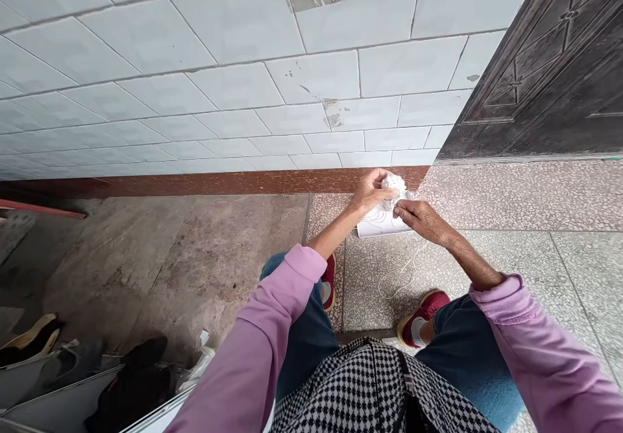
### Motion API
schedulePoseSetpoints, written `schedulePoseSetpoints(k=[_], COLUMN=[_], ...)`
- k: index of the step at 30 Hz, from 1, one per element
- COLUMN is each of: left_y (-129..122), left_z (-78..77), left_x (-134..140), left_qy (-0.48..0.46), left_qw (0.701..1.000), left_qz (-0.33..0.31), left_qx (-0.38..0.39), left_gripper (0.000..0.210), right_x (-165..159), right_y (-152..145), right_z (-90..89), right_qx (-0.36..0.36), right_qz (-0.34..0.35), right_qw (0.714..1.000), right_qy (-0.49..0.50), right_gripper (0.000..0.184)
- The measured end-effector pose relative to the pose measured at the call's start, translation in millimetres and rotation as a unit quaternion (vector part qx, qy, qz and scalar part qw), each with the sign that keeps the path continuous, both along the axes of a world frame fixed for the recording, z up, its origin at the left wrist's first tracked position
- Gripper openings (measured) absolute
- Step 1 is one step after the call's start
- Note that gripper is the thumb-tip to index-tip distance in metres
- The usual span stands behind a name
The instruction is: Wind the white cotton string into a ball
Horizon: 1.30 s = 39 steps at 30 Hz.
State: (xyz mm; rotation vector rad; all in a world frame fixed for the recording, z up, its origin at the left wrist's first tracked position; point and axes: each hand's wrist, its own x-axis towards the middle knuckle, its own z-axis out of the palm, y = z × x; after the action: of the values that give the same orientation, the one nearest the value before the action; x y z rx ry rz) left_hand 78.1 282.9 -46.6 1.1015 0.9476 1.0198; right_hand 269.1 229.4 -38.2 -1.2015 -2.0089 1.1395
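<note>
My left hand (374, 193) is closed around a bunched white piece of yarn work (394, 185), with the thumb pressed on its near side. My right hand (421, 217) touches its lower right side, fingers pinched together; whatever they grip is too small or hidden to make out. Below both hands a shallow white box (384, 226) sits on the floor, with strands of white yarn in it. A loose loop of white yarn (395, 295) trails over the speckled floor between my feet.
A white tiled wall (311, 82) with a brown base strip stands ahead, and a dark panelled door (540, 89) is at the right. My red shoes (431, 303) rest on the floor. At lower left is a rack (58, 400) with shoes and dark items.
</note>
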Motion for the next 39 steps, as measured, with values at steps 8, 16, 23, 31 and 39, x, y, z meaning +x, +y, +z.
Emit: schedulePoseSetpoints(k=[8,16,23,31,39], left_y=[-7.8,-11.3,-5.0,-1.3,-7.1], left_z=[9.2,11.6,6.5,0.8,5.4], left_x=[1.6,5.6,4.4,2.2,3.0], left_qy=[0.022,-0.075,-0.094,-0.018,-0.013], left_qw=[0.986,0.991,0.995,0.999,0.984], left_qz=[-0.164,-0.085,-0.022,0.012,-0.177], left_qx=[-0.007,-0.065,-0.032,0.034,-0.001], left_gripper=[0.044,0.053,0.055,0.052,0.045], right_x=[23.9,14.4,2.6,-2.1,31.1], right_y=[13.9,11.3,6.5,-4.6,16.1], right_z=[15.8,-4.9,-5.2,8.6,14.5], right_qx=[0.048,-0.04,-0.091,-0.047,0.054], right_qz=[-0.174,-0.121,-0.059,-0.026,-0.172], right_qw=[0.979,0.989,0.984,0.994,0.979], right_qy=[0.095,0.074,0.142,0.096,0.096], right_gripper=[0.066,0.06,0.058,0.055,0.061])
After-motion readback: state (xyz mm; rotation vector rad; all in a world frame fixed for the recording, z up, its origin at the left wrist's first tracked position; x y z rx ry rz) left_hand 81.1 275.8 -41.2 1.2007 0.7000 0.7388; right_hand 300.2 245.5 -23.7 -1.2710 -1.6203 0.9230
